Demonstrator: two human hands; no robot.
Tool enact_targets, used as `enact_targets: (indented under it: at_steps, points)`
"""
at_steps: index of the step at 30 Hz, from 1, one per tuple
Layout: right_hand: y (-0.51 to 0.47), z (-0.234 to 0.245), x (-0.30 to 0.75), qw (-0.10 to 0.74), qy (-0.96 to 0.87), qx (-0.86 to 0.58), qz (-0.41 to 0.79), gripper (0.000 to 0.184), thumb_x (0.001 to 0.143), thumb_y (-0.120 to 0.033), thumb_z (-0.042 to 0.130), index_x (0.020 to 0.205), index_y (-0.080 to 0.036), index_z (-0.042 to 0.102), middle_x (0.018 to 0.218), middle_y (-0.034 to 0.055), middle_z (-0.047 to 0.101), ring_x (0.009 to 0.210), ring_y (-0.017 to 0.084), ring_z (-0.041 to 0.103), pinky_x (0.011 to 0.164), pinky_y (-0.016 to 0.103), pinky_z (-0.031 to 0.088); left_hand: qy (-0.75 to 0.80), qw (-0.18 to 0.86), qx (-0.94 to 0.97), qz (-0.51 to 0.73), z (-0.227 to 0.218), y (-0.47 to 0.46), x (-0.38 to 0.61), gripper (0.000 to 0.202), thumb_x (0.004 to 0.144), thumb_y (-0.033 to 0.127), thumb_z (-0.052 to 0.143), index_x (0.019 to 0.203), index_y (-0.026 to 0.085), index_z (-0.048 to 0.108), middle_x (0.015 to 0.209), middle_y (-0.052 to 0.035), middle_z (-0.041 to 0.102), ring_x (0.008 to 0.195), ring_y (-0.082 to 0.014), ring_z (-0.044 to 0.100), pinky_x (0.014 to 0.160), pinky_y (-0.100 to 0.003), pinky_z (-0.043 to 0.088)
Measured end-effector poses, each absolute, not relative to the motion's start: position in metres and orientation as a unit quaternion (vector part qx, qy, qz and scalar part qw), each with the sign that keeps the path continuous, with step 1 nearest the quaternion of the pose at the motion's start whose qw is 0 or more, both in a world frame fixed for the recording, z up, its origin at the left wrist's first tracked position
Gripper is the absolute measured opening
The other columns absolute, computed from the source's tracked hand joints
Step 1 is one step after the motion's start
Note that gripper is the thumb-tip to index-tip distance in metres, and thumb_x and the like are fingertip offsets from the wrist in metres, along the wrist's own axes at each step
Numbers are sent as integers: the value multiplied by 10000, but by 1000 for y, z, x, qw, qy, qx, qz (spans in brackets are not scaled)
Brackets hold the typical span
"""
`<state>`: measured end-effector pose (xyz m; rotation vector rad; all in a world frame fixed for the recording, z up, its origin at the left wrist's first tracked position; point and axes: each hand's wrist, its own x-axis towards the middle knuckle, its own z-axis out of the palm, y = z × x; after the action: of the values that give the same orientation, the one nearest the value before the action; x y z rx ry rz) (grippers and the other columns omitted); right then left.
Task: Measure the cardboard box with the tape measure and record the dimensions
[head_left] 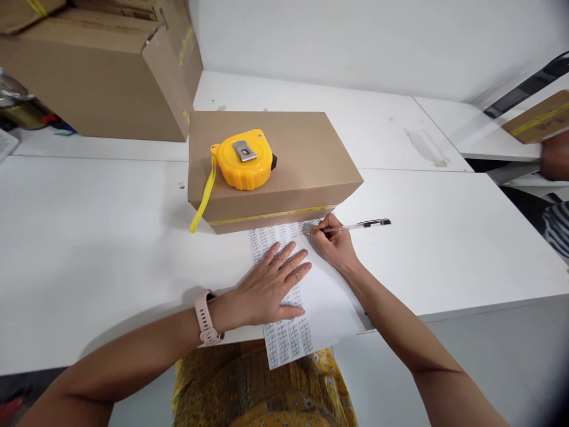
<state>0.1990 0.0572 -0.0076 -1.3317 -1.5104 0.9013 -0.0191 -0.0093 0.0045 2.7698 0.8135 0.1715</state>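
My left hand (271, 284) lies flat with fingers spread on a white sheet of paper (329, 302) covered with columns of handwritten figures; a pink watch is on that wrist. My right hand (335, 240) is closed on a clear pen (360, 225), its tip touching the top of the sheet, just below a closed brown cardboard box (302, 160). A yellow tape measure (243, 159) rests on top of that box, its yellow strap hanging over the left edge.
A large cardboard box (98, 71) stands at the back left on the white table (80, 249). At the far right, another person's hand (555, 157) is near a small cardboard box (540, 118). The paper overhangs the table's near edge.
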Motion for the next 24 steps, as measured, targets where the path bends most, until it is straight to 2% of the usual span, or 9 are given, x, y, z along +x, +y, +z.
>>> enact_targets:
  at_steps: [24]
  points:
    - [58,-6,200,454,-614,-536,359,207,805,-255,654,699,-234,477,611,-59,440,554,106,362,517,270,299,281,123,950,58,5,-10,-19,839,971,698,461,1572,125,340,1695,-147,227,1576,-387,76,1265,-563,21]
